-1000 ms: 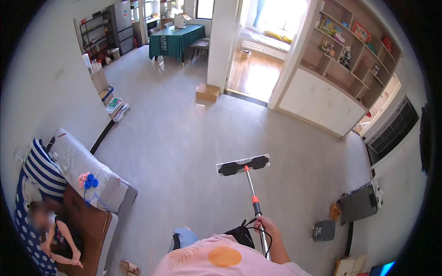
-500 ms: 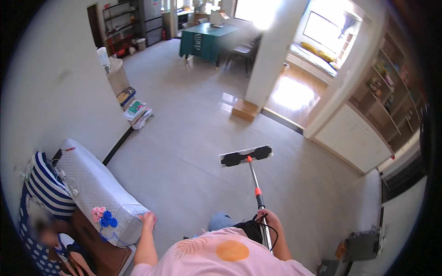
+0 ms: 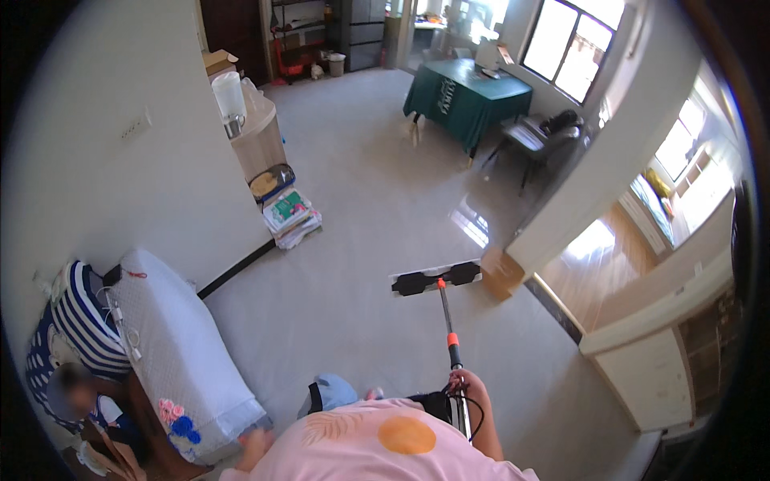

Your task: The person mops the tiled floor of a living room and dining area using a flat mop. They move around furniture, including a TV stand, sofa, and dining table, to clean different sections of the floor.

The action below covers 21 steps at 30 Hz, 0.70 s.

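Observation:
My right hand (image 3: 465, 388) is wrapped round the pole of a flat mop (image 3: 414, 284), and a black cord loops beside it. The mop's wide head, black on a pale plate, is ahead of me, with orange fittings along the pole. My left hand (image 3: 255, 442) is smeared by motion at the near corner of a long piece of furniture under a white quilted cover (image 3: 172, 321). Whether it touches the cover I cannot tell. Pink and blue artificial flowers (image 3: 181, 425) lie on that cover, close to the hand.
A cardboard box (image 3: 502, 274) stands just right of the mop head, by a doorway. Stacked books (image 3: 290, 210) sit on the floor along the left wall. Farther off are a green-covered table (image 3: 469, 100) and a chair (image 3: 533, 140). A seated person (image 3: 112, 417) is at lower left.
My view has swung left, and the box now appears right beside the mop head. My left hand has drawn back from the cover's corner. My right hand keeps its grip on the mop.

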Motion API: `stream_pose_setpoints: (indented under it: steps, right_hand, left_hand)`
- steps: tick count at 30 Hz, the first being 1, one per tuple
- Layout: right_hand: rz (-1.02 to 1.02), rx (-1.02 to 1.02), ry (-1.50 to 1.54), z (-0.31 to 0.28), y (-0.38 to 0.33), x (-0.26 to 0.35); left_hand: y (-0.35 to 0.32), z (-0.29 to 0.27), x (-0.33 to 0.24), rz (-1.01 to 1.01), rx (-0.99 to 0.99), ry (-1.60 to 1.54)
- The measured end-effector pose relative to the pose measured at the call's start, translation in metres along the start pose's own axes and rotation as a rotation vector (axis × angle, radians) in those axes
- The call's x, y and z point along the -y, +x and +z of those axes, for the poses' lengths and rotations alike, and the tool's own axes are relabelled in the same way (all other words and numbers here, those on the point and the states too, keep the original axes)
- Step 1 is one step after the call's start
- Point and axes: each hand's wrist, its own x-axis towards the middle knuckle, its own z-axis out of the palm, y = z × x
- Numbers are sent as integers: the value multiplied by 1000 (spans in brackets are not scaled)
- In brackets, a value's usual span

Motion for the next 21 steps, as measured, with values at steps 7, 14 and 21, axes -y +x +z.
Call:
stream_pose_setpoints:
  steps: [7, 14, 21]
  right_hand:
    - [105, 6, 136, 126, 136, 139]
    - [-40, -56, 81, 250, 202, 265]
    - [-99, -173, 34, 303, 340, 390]
  left_hand:
    - [91, -69, -47, -951, -40, -1289]
    - [383, -293, -83, -771, -436, -1571]
    - [610, -613, -314, 169, -329, -1240]
